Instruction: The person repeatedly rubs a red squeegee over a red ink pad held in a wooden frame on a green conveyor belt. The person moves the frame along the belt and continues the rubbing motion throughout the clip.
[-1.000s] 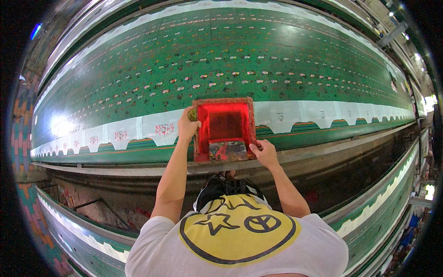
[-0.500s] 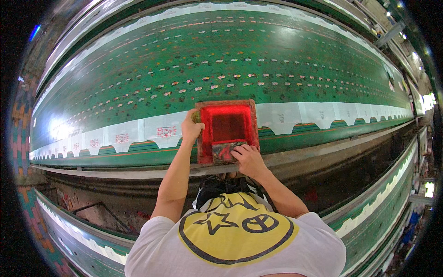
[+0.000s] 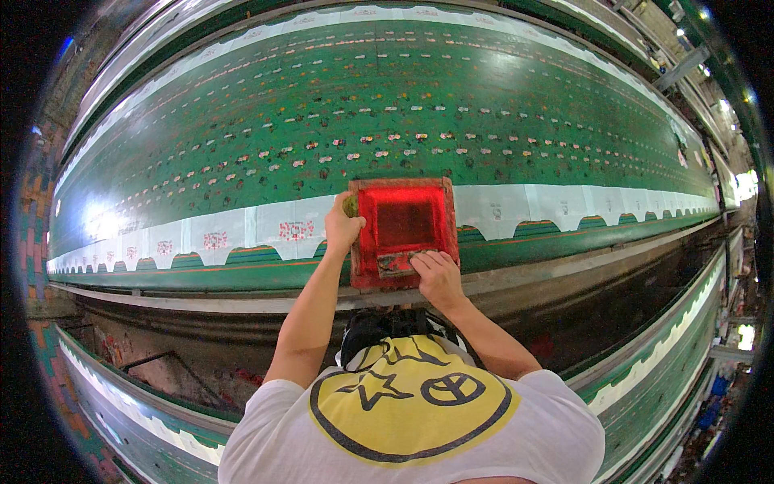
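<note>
A screen-printing frame (image 3: 454, 234) with red-smeared inner sides and a dark mesh window (image 3: 405, 223) lies over the row of white fabric pieces at the table's near edge. My left hand (image 3: 344, 229) grips the frame's left side, thumb on top, beside a yellow-green patch. Inside the near end of the frame is a squeegee (image 3: 394, 263) stained with red ink. My right hand (image 3: 439, 279) has its fingers closed over the squeegee's right part. Left of the frame, fabric pieces (image 3: 297, 230) bear red prints; those to the right (image 3: 498, 214) show small faint dark marks.
The long green printing table (image 3: 322, 89) carries rows of small marks and stains. More white pieces (image 3: 427, 13) line its far edge. A pale rail (image 3: 201, 303) runs along the near side. Behind me stands another green table (image 3: 153, 431) with white pieces.
The whole view has shifted slightly, with the frame a little farther right in the picture. The squeegee's visible face looks narrower, its tilt changed. Both hands keep their holds.
</note>
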`<state>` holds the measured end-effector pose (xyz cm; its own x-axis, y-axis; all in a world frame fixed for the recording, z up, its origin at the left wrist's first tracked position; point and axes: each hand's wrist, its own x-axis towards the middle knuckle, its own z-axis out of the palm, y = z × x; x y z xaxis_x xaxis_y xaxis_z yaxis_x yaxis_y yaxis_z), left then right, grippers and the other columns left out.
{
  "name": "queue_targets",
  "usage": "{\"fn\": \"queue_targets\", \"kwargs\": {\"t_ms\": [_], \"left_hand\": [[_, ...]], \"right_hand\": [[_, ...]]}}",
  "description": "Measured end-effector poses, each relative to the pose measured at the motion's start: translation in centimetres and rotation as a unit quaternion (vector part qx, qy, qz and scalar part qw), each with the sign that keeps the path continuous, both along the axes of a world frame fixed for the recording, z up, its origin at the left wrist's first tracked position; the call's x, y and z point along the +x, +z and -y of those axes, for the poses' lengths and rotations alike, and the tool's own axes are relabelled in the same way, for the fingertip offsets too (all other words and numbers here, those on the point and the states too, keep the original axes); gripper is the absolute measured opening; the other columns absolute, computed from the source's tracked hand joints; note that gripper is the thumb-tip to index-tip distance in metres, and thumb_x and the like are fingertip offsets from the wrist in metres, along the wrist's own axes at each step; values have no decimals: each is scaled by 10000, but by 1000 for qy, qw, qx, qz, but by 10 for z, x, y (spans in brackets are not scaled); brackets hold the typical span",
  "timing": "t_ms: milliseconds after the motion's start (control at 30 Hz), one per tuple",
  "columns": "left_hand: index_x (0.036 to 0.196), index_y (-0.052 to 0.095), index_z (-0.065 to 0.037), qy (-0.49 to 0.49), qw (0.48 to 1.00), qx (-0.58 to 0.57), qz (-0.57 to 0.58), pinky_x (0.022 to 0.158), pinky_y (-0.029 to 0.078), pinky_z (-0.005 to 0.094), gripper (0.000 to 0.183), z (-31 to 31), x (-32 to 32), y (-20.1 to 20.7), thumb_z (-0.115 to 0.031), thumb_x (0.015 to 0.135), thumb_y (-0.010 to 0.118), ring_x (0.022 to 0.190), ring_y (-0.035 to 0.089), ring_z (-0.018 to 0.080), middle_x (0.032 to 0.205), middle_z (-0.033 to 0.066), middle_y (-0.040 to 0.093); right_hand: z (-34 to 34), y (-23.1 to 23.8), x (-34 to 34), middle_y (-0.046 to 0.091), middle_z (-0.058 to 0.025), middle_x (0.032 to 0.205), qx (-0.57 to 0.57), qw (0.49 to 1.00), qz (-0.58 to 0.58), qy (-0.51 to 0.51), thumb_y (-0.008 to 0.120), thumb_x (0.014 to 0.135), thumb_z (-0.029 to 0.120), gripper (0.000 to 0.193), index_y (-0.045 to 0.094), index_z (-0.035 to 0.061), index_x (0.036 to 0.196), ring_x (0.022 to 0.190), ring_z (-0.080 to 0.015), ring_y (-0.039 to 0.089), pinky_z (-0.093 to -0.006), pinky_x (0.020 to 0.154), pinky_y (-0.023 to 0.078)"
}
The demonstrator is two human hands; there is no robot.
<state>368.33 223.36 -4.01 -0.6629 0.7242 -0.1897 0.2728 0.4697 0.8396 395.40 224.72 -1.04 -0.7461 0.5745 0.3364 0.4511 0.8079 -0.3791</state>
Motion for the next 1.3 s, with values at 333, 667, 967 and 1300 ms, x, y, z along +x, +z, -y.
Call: {"fn": "queue_targets", "kwargs": {"t_ms": [333,667,967,1300], "left_hand": [[1329,602,-131,-8,1000,22,-6,911,568,453,726,0,-3,-22,-58,645,834,1051,721,389,1082,205,751],[1337,580,-141,-24,1000,15,0,938,553,458,719,-3,1,-9,-53,663,812,1090,700,403,1130,207,739],[1343,574,-137,-10,1000,-2,25,931,553,432,713,0,5,4,-26,669,779,1073,711,353,1131,172,739],[1331,560,-115,3,990,128,55,891,542,372,715,-35,65,9,21,655,751,986,681,257,1098,110,713]], "right_hand": [[-100,-9,-61,749,-106,998,-1,1000,-13,-4,680,789,62,209,721,51,994,983,-301,690,-448,862,531],[-109,-7,-58,747,-132,969,-50,998,26,-17,678,788,56,175,720,53,958,957,-351,691,-486,837,545],[-20,-6,-8,729,-65,1077,9,1000,1,-20,628,762,21,285,695,64,1035,1039,-274,674,-424,926,518],[-64,19,53,730,-48,1099,6,1000,-4,-29,639,737,-16,321,697,71,1041,1056,-256,669,-427,945,504]]}}
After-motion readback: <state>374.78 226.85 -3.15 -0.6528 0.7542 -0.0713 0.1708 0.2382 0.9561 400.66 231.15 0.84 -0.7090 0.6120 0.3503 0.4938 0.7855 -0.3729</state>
